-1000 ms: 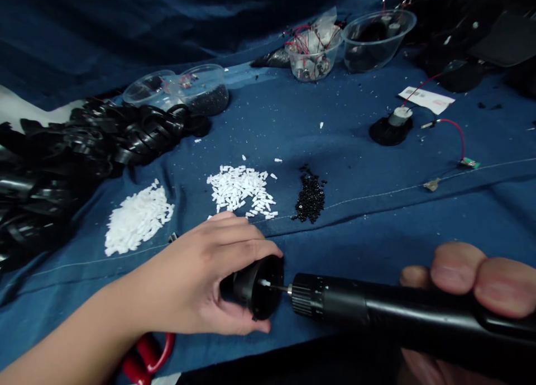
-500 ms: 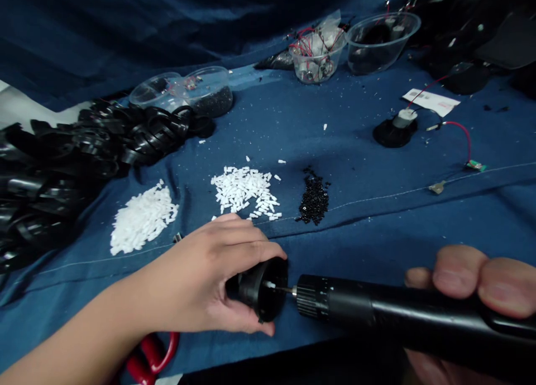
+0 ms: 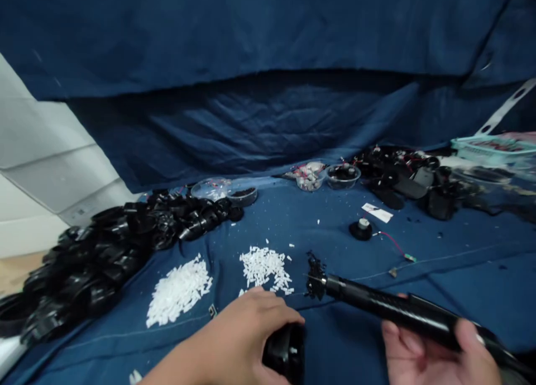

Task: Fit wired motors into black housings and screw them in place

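Note:
My left hand (image 3: 247,337) is wrapped round a black cup-shaped plastic part (image 3: 285,348) at the bottom of the view. The inside of this part is turned out of sight. In my right hand (image 3: 439,348) lies a black electric screwdriver (image 3: 389,307), pointing left. Its thin bit reaches over a small pile of tiny black pieces (image 3: 315,279); whether it touches them I cannot tell. Just beyond my left hand is a pile of small white plastic pieces (image 3: 264,266), with a second white pile (image 3: 179,290) to its left.
A large heap of black plastic parts (image 3: 104,256) fills the left side. Clear tubs (image 3: 343,175) stand at the back. A motor on a black base (image 3: 360,228) with a red wire sits right of centre. More black parts (image 3: 412,181) and a turquoise basket (image 3: 494,149) are far right.
The screwdriver bit has left the cup-shaped part and moved over the black pile. My left hand has kept the part and turned it. The view has tilted up, showing more curtain.

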{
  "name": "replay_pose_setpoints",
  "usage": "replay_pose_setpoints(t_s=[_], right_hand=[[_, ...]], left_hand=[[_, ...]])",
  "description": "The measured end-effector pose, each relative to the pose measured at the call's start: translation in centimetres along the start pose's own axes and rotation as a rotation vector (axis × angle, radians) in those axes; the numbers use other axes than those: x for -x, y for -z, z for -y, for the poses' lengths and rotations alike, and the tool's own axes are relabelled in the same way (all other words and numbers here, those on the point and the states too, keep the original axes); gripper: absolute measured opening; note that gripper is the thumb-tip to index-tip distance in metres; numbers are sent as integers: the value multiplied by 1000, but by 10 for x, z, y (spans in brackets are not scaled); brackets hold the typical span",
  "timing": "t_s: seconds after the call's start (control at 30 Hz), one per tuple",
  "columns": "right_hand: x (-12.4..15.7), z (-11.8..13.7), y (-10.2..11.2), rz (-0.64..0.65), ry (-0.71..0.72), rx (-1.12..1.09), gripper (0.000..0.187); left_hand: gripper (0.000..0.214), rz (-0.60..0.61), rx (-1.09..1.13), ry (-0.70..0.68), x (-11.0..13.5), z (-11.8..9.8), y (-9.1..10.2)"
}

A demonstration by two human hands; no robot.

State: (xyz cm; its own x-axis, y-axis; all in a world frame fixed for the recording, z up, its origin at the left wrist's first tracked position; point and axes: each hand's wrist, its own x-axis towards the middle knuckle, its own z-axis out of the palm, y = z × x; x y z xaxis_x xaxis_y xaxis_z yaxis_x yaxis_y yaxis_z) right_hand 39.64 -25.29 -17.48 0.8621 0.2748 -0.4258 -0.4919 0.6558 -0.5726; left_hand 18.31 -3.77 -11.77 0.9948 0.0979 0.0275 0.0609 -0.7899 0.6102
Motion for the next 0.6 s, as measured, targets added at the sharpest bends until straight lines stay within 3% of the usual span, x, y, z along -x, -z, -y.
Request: replay_pose_setpoints(t_s=[0.07, 0.13, 0.27, 0.37, 0.5, 0.6], right_hand=[[-1, -2, -21, -3, -33, -28, 32], [-7, -5, -26, 79, -57, -55, 23], [-35, -5, -5, 218, -223, 2, 26], [-44, 6, 4, 371, -402, 142, 36], [-8, 4, -9, 508, -476, 314, 41], [36, -17, -29, 493, -229, 483, 50]], left_hand=[[87, -9, -40, -14, 3, 2, -3], [83, -19, -74, -45, 6, 4, -8], [59, -65, -143, -113, 6, 8, -16], [58, -137, -165, -148, 7, 6, -10], [69, -274, -100, -184, 13, -9, 17], [73, -389, -41, -280, 17, -26, 36]])
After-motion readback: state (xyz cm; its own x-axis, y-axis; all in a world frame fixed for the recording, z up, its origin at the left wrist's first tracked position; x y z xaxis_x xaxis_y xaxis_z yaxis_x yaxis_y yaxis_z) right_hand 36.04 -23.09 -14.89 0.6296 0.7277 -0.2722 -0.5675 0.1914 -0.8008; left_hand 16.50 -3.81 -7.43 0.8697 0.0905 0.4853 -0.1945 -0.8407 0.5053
